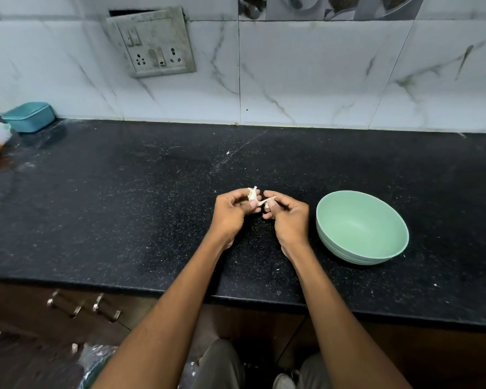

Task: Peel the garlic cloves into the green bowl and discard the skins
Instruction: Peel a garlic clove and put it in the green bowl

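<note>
At the bottom edge, knees, and what looks like a bag with pale scraps on the floor at lower left. Up the forearms to mid-frame: left hand curled round a garlic clove, pinching it between thumb and fingers; right hand pinched on a strip of skin stretched between the two hands. Peeling is under way! Just right of the hands on the black counter, the green bowl shows nothing inside, so by my reckoning it's early, cloves and skins all still to go. Far upper left: a teal box.
</note>
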Motion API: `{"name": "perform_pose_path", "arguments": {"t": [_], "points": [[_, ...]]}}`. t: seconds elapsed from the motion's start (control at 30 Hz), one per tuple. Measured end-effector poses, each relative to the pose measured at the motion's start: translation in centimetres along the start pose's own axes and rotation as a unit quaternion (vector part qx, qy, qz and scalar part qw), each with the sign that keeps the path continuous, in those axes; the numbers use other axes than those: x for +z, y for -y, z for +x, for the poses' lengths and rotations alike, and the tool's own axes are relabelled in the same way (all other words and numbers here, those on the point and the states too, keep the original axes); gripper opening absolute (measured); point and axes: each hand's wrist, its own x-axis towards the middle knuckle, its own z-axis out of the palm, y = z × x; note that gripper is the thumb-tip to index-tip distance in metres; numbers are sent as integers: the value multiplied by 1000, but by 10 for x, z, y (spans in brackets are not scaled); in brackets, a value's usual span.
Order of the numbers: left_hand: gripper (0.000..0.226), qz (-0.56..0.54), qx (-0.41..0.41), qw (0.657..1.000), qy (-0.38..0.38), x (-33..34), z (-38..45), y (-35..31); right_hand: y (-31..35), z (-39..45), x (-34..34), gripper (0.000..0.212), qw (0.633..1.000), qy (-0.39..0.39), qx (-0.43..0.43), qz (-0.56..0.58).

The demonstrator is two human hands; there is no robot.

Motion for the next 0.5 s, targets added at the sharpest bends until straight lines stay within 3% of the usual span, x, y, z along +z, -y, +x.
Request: {"name": "perform_pose_path", "arguments": {"t": [0.23,0.5], "points": [[29,132,50,990,4,2,-3,5,-5,2,4,25,991,-30,-26,-129],[11,129,45,990,-35,2,-3,3,-2,-1,6,9,976,-46,-55,-206]]}}
